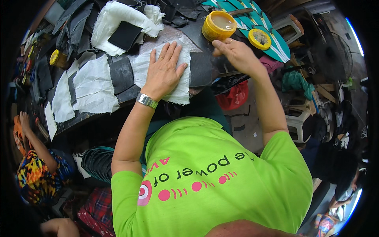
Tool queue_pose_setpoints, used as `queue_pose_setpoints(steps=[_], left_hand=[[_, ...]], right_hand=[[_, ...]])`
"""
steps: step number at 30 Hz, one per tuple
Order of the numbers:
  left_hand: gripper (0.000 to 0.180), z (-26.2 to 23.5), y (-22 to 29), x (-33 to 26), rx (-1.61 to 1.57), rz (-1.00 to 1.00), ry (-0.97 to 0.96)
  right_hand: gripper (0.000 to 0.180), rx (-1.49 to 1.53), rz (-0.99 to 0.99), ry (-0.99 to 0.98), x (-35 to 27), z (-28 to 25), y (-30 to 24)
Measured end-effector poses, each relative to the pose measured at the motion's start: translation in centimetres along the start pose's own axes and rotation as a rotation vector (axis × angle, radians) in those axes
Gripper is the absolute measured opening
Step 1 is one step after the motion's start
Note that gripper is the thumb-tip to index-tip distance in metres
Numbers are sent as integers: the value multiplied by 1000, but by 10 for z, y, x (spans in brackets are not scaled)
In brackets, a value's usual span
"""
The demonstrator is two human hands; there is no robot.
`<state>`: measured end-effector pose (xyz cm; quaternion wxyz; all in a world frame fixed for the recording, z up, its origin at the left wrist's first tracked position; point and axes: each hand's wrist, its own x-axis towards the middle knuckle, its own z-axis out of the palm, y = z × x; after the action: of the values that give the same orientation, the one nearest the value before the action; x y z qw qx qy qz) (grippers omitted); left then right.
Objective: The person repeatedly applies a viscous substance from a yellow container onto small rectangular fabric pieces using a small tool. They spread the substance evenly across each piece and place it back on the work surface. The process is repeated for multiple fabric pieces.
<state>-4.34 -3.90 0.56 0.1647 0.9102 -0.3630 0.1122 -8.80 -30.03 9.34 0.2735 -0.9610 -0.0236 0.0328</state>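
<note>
White cloth (178, 85) under left fingers (167, 53), flat on table (79, 118)

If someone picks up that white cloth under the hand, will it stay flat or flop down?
Probably flop: the white cloth looks thin, with frayed edges, and lies limp under the flat left hand. It is likely very light, since similar pieces nearby wrinkle and fold. It would probably drag and bunch rather than slide.
</note>
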Motion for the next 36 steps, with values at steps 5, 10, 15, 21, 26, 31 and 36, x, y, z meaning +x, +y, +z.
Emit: queue_pose_setpoints(steps=[5, 10, 15, 21, 26, 31, 36], left_hand=[[61, 4, 2, -2, -9, -73, 61], [57, 7, -4, -6, -24, -83, 84], [55, 7, -8, -7, -34, -69, 75], [54, 3, -12, -8, 8, -75, 57], [52, 1, -18, -8, -7, -70, 31], [51, 1, -19, -4, 4, -86, 36], [51, 3, -21, -2, 25, -86, 40]], right_hand=[[52, 225, -461, 135, 11, 61, -21], [65, -259, -192, 71, 37, 101, -26], [77, -318, -184, 113, 50, 108, -27], [72, -346, -232, 113, 47, 106, -19], [53, -188, -300, 1, 38, 93, -1], [44, -198, -380, -23, 13, 86, 1], [45, -267, -429, -13, 1, 85, 0]])
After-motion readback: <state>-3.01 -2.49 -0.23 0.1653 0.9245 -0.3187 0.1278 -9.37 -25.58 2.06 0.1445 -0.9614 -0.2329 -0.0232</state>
